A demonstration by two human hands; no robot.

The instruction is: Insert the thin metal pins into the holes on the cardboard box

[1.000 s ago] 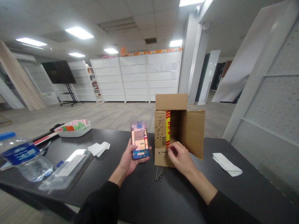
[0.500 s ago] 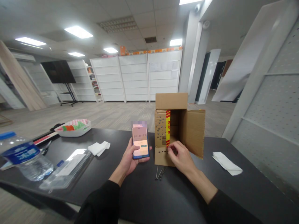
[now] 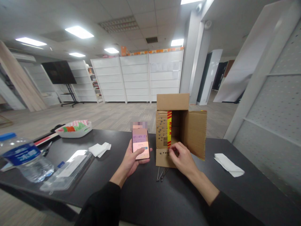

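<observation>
My left hand [image 3: 129, 160] is wrapped round a smartphone [image 3: 140, 142], its thumb over the lit screen, which reads 01:49:23. To the right of it an opened cardboard box [image 3: 162, 125] stands on the table, with several dark round heads stuck in its left flap and a row of small holes in its lower flap. My right hand [image 3: 182, 157] is at that lower flap, thumb and finger pinched together; what they hold, if anything, is hidden. Several long thin nails [image 3: 161, 174] lie on the table in front of the box.
A clear plastic case [image 3: 68, 172] and a water bottle [image 3: 25, 160] are on the left of the black table [image 3: 141, 201]. Behind them are a folded tissue [image 3: 100, 149] and a white basket [image 3: 74, 133] with colourful cloth. Another tissue [image 3: 228, 164] lies at the right.
My left thumb has shifted slightly up and right over the phone screen. The phone has tilted a little and its display looks different. My right hand has stayed in place.
</observation>
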